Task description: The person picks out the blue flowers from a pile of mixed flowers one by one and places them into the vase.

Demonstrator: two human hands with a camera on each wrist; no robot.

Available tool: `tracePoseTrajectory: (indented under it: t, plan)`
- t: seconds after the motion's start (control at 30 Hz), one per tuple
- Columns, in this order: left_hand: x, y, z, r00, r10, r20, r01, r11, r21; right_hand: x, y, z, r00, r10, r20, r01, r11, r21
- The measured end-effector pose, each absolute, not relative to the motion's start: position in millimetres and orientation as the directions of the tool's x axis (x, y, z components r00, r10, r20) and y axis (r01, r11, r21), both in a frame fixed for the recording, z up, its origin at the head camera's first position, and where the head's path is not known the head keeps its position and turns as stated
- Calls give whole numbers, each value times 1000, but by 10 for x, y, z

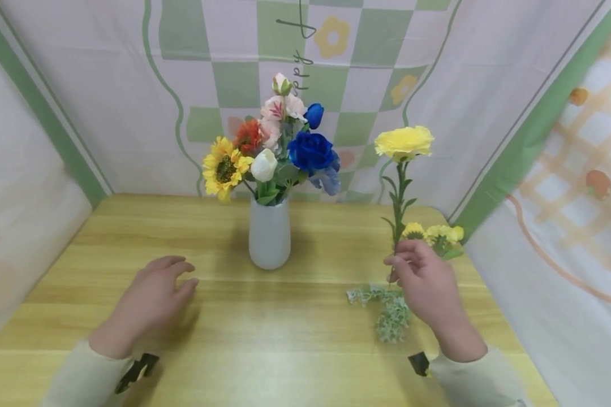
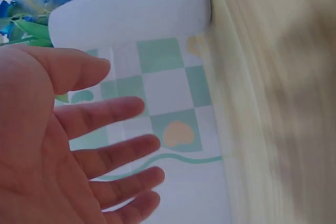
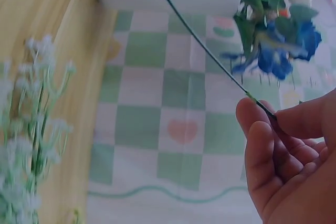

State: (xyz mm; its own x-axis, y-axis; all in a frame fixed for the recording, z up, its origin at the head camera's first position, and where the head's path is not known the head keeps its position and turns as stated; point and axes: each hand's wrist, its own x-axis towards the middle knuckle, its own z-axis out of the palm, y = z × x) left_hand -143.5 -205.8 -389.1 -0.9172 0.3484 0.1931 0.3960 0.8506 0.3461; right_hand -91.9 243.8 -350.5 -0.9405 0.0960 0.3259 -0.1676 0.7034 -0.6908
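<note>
Between the thumb and fingers of my right hand (image 1: 430, 285), the stem of a yellow carnation-like flower (image 1: 404, 142) is pinched, its bloom held upright above the table. In the right wrist view the thin green stem (image 3: 202, 45) slants out past the fingertips. My left hand (image 1: 153, 291) hovers over the table's left side, fingers spread and holding nothing, as the left wrist view (image 2: 47, 129) also shows. Between the hands stands a white vase (image 1: 270, 234) filled with mixed flowers: a sunflower (image 1: 225, 168), a blue rose (image 1: 310, 151), a white tulip (image 1: 263, 165), pink and orange blooms.
Pale green-white sprigs (image 1: 393, 319) lie on the wooden table (image 1: 285, 350) beneath the right hand. Smaller yellow flowers (image 1: 440, 234) lie behind it near the right edge. A checkered green and white cloth (image 1: 326, 85) hangs behind the vase, with cloth at both sides.
</note>
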Motion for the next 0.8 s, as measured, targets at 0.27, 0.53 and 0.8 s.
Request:
tracePoseTrajectory:
  t: [0.27,0.53,0.8]
  plan:
    - [-1397,-1955,-3840,-855,419,305,512,779,363,-897,2181,-3507,-931,-5,365,-283,643,-712]
    - [-1325,-1765,-3816,-798,513,316,601,712,362,-916,1899,-3588,-859,-152,488,-472,605,-642]
    - [-1259,-1412,-3698,-737,559,380,675,577,460,-896,1616,-3593,-835,-221,505,-533,555,-639]
